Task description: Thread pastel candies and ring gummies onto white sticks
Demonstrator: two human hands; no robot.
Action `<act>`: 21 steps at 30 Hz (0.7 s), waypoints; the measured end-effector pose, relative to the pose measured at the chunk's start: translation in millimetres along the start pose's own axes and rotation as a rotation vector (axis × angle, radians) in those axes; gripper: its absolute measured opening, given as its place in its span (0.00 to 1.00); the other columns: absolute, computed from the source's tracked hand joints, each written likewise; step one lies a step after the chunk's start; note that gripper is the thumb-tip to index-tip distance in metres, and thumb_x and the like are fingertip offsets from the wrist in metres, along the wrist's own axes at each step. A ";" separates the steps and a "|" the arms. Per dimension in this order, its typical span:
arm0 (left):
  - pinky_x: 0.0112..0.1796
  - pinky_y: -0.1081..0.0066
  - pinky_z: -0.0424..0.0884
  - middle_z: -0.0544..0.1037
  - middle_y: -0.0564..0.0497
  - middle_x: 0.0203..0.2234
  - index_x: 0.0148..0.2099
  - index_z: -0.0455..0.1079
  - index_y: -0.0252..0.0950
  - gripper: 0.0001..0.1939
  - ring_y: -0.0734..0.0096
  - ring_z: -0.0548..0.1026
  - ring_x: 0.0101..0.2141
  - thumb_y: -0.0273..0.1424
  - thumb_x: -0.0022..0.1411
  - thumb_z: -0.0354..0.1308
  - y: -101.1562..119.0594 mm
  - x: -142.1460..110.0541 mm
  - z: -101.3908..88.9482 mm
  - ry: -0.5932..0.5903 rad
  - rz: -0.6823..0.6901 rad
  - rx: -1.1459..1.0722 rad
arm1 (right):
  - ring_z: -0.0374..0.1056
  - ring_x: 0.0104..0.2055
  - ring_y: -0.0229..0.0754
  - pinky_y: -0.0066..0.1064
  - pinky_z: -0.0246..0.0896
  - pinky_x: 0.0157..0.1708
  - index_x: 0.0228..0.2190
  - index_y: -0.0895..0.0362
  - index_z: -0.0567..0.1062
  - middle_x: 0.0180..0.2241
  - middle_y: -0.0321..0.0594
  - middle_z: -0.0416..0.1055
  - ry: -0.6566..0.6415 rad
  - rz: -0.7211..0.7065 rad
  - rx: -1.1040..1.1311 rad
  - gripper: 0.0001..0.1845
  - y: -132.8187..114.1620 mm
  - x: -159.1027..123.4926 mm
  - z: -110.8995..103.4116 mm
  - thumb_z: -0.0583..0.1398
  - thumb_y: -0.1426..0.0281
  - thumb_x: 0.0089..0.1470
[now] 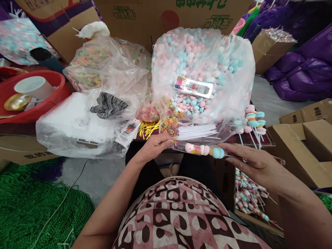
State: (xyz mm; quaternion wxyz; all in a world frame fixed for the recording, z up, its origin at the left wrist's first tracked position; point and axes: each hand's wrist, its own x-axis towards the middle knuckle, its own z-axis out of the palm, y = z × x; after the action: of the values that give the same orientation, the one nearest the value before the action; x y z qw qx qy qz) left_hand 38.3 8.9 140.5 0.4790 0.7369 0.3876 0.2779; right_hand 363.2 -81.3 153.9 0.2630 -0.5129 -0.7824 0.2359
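Level across my lap lies a marshmallow skewer [204, 150] with pink, white and blue pieces, a see-through wrapper around at least part of it. My left hand [155, 148] pinches the wrapper's far left end. At the blue end, the fingers of my right hand [250, 160] close around the stick. Just beyond are white sticks [197, 131], ring-shaped gummies [169, 121] and yellow twist ties [148, 129]. A stack of printed wrappers [194, 87] rests on the big bag of pink and blue marshmallows [202, 52]. Several unwrapped skewers [254, 121] lie by the table's right edge.
Below my right arm, a carton holds wrapped skewers [249, 193]. Open cardboard boxes [303, 145] stand farther right. A red basin [58, 90] with a white cup is at left, near a plastic bag with a grey striped cloth [109, 105]. Green netting [38, 200] covers the floor.
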 end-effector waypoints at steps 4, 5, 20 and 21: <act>0.37 0.72 0.67 0.78 0.50 0.27 0.34 0.77 0.36 0.18 0.71 0.72 0.30 0.44 0.64 0.54 3.6 -0.2 2.9 0.026 0.035 0.038 | 0.77 0.34 0.41 0.27 0.72 0.35 0.52 0.52 0.75 0.37 0.39 0.80 0.085 0.120 0.103 0.20 -5.9 0.9 11.9 0.60 0.64 0.58; 0.37 0.71 0.67 0.78 0.50 0.27 0.34 0.77 0.36 0.17 0.71 0.72 0.30 0.43 0.64 0.54 5.0 -0.5 3.5 0.022 0.048 0.054 | 0.76 0.33 0.40 0.27 0.71 0.34 0.52 0.53 0.75 0.35 0.38 0.80 0.109 0.151 0.118 0.20 -7.6 1.0 15.8 0.60 0.64 0.58; 0.43 0.69 0.68 0.77 0.49 0.37 0.43 0.75 0.39 0.17 0.66 0.75 0.41 0.46 0.61 0.59 29.6 7.3 12.3 0.159 -0.062 -0.537 | 0.71 0.28 0.37 0.26 0.65 0.31 0.41 0.55 0.78 0.24 0.35 0.76 0.171 0.245 0.409 0.12 -31.4 15.6 50.6 0.60 0.67 0.57; 0.44 0.67 0.69 0.77 0.48 0.41 0.48 0.73 0.41 0.20 0.64 0.75 0.45 0.49 0.60 0.58 32.6 7.2 15.4 0.179 -0.070 -0.702 | 0.71 0.27 0.37 0.27 0.65 0.31 0.40 0.55 0.79 0.24 0.35 0.75 0.202 0.289 0.473 0.12 -31.7 16.8 54.2 0.60 0.65 0.56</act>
State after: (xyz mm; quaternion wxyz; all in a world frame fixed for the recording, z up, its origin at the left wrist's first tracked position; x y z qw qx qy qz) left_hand 64.2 -0.5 164.9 0.6762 0.4868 0.3341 0.4406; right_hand 300.6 -82.6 136.4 0.4153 -0.5645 -0.5944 0.3944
